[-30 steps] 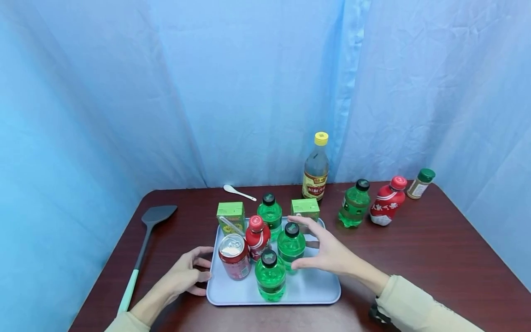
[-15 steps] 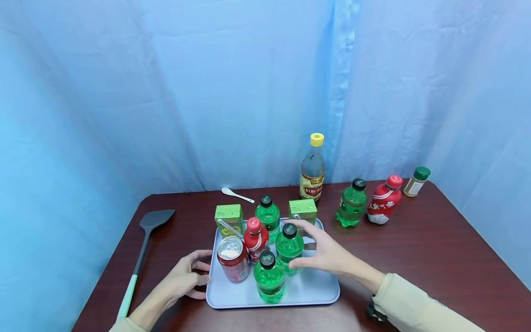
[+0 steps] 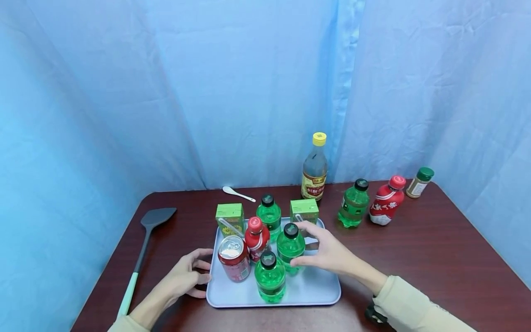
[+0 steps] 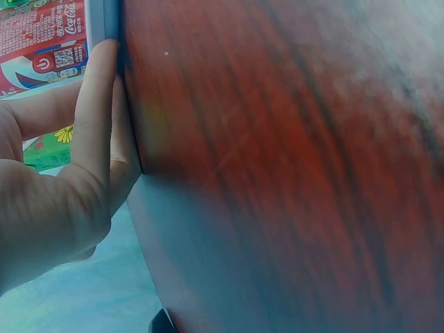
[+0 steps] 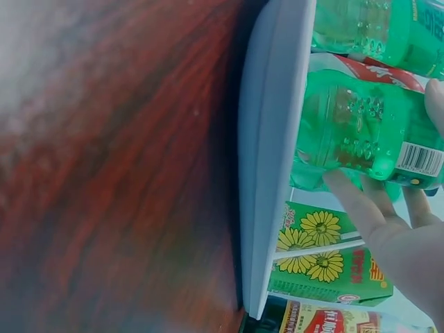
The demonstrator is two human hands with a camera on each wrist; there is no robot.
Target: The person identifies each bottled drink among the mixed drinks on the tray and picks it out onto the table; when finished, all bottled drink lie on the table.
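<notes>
My left hand [image 3: 182, 276] is at the left rim of a pale tray [image 3: 315, 293], its fingertips touching the edge; one straight finger shows against the rim in the left wrist view. My right hand [image 3: 327, 251] curls thumb and fingers round a green bottle [image 3: 290, 251] with a black cap, standing on the tray. In the right wrist view that bottle [image 5: 368, 132] lies between the thumb and the other fingers. Around it on the tray stand two more green bottles [image 3: 269, 280], a red bottle [image 3: 257, 240], a soda can [image 3: 234, 265] and two green drink cartons [image 3: 230, 216].
Behind the tray are a white spoon [image 3: 238, 193] and a yellow-capped glass bottle [image 3: 314, 177]. To the right stand another green bottle [image 3: 353, 205], a red bottle [image 3: 386, 203] and a spice jar [image 3: 419, 184]. A grey spatula [image 3: 143, 244] lies at left.
The view shifts slightly with the head. My right hand's thumb and fingers have drawn a little closer about the green bottle; the left hand stays at the tray rim.
</notes>
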